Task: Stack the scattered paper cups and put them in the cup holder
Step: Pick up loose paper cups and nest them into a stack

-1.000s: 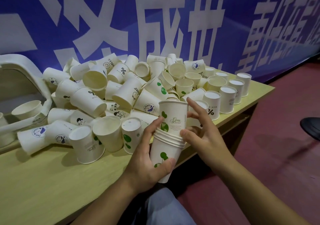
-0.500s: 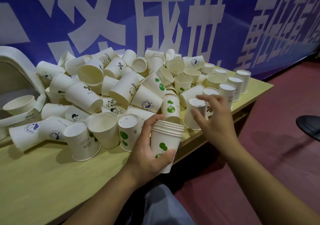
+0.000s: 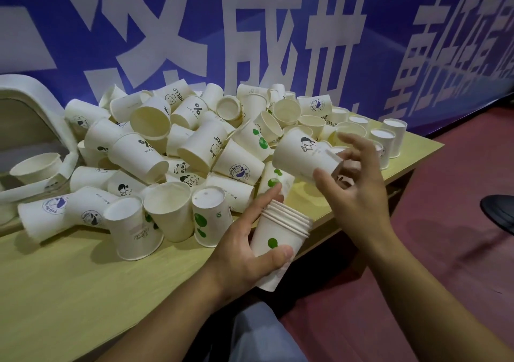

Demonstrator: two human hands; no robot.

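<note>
My left hand [image 3: 247, 253] grips a nested stack of white paper cups [image 3: 281, 239] with green dots, held upright just off the table's front edge. My right hand [image 3: 353, 192] holds a single white cup with a small black figure print [image 3: 303, 153], tilted on its side above and right of the stack, its base gripped by my fingers. A big heap of scattered paper cups [image 3: 178, 150] covers the table behind. The white cup holder [image 3: 39, 103] stands at the far left, a cup lying inside it.
The light wooden table [image 3: 69, 283] runs from left to its corner at the right. Several upside-down cups [image 3: 389, 136] stand in a row near that corner. A blue banner with white characters [image 3: 250, 27] hangs behind. Red floor and a dark shoe [image 3: 498, 211] lie right.
One cup was pushed down into the stack. My right hand then reached to the row of cups, lifted one and has tipped it sideways above the stack. The left hand kept its hold.
</note>
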